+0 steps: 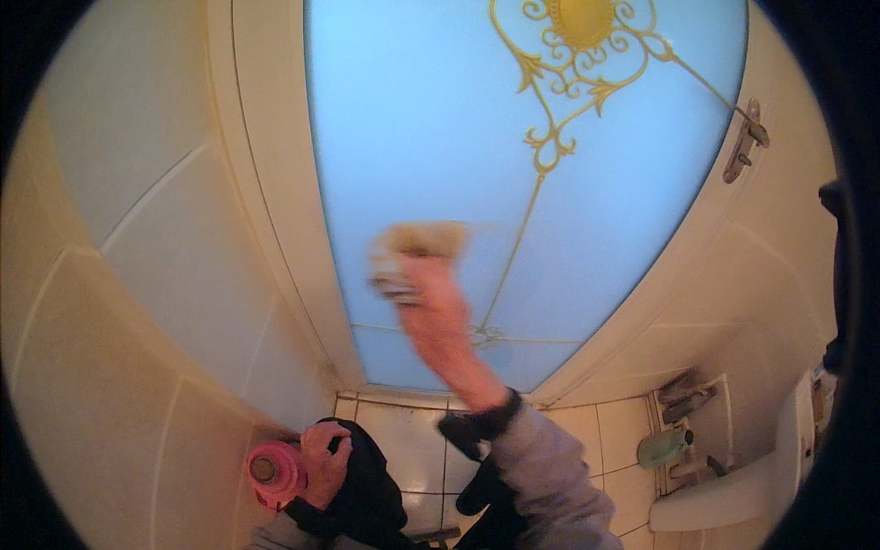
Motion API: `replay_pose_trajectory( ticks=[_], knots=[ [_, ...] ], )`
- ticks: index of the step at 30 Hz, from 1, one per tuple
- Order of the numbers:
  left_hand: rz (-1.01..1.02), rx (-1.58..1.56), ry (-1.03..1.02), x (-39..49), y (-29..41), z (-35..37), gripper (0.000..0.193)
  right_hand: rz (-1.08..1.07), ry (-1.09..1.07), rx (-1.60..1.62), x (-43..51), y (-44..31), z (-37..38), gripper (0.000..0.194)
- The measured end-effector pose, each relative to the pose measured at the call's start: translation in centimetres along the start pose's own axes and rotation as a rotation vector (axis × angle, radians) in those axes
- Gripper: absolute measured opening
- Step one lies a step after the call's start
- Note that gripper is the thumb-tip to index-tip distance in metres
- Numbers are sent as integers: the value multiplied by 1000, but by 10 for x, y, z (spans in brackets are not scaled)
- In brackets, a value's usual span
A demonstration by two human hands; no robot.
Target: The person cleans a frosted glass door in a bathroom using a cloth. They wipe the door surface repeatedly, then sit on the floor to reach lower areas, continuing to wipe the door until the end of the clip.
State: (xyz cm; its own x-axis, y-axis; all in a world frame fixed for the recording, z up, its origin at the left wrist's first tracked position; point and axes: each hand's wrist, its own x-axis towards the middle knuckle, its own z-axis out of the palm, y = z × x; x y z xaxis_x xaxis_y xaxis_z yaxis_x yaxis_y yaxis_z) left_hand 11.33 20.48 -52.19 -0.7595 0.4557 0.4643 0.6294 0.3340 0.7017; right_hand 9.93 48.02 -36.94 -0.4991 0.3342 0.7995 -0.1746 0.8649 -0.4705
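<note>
My right hand [433, 282] reaches up in front of a door's blue-lit glass panel [412, 137], blurred by motion. It grips a tan cloth [430, 237], with a striped part showing on the left side. The cloth appears to be against the glass. At lower left, my left hand [324, 457] is over my dark-clothed knee [371, 474]. A pink bottle [289, 464] with a brownish round top stands right beside that hand, by the tiled wall. Whether my left fingers hold the bottle is hidden.
Gold scrollwork [546, 148] decorates the glass. On the door frame's right is a metal lever handle [746, 141]. Tiled wall [185, 227] rises close on the left. A greenish bottle [663, 447] lies or stands at lower right near a white fixture [722, 502], above floor tiles [412, 454].
</note>
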Motion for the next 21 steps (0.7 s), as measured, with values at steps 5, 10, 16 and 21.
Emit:
replay_pose_trajectory(
  ticks=[5, 10, 16, 21],
  knots=[
    [-49, -32, -32, 0, 0, -2, 13, 496, -442, 740, 14, -42, 87, 43],
    [-115, -46, -42, -4, -7, 0, 12, 858, -239, 977, -45, -20, -30, 42],
    [-77, -36, -88, -3, -7, 3, 11, 689, 339, 86, -106, 36, -220, 46],
    [-56, -52, -97, -4, 6, 1, 11, 706, 442, -128, -96, 127, -269, 37]
  ],
)
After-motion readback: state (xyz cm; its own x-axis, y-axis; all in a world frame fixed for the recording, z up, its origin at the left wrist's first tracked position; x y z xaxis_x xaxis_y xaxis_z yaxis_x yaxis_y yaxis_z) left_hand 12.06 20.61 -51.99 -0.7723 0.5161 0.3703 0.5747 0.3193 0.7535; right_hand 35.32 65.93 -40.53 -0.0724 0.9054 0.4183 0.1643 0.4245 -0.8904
